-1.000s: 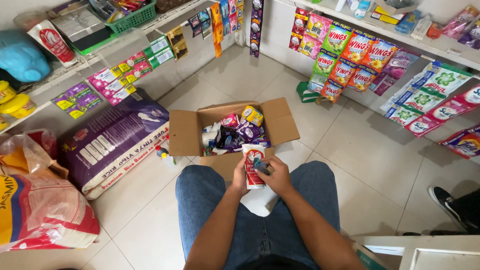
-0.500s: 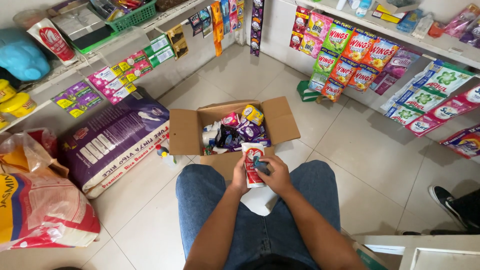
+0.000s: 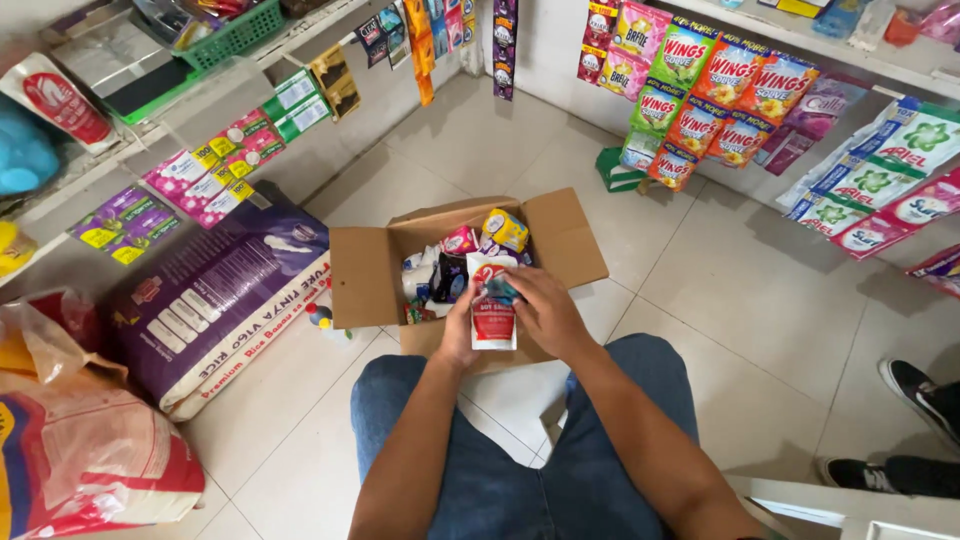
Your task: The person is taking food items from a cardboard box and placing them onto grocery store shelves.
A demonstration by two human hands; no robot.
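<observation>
- One view only, head-mounted, looking steeply down and forward over the wearer's knees.
- Sitting close: both forearms are entering from the bottom edge, the left hand [image 3: 462,330] and right hand [image 3: 543,312] meeting near centre, above an open box [image 3: 365,270] on the floor [image 3: 700,290].
- Wide lens is taking in shelves [image 3: 880,60] on both sides.
- No second view to share with.

A small red and white pouch [image 3: 492,310] stands upright between the person's knees, near the front edge of an open cardboard box [image 3: 365,270] on the tiled floor. It is flat and glossy, with a white top corner and a red face carrying white print. The left hand [image 3: 458,335] cradles its left edge; the right hand [image 3: 542,312] covers its right side and top.
</observation>
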